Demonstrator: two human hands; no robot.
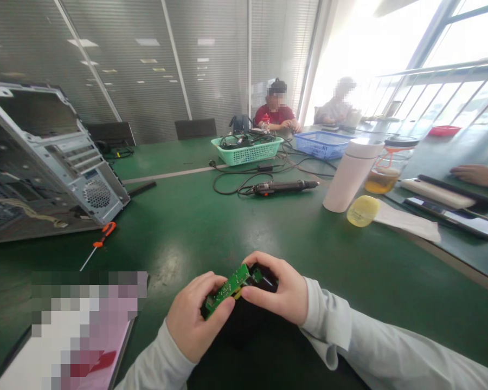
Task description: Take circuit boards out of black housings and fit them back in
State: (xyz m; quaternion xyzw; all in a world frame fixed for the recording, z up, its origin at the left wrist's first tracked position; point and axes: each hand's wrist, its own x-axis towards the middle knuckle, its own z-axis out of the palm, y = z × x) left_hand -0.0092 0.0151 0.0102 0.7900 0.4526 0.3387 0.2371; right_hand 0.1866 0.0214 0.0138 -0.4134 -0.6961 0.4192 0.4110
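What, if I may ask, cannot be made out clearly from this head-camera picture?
In the head view:
Green rectangular circuit board: far side, turned away, partly behind the left hand.
Shiny black piece: full shape, behind the right hand.
Grey metal computer case: remainder, cut off by the left edge.
Flat pink-and-white item: surface markings, blurred by pixelation.

Two long sleeves in pale grey, with a faint greenish cast, reach my feed. I see the right sleeve point(378, 336) as loose and creased, with a broad folded cuff point(336, 319) and a slack flap point(328, 355) of the same cloth curling below it. The left sleeve point(160, 360) looks plainer to me, softly wrinkled and ending at the wrist. The left hand point(197, 315) and right hand point(287, 290) I watch are both bare.
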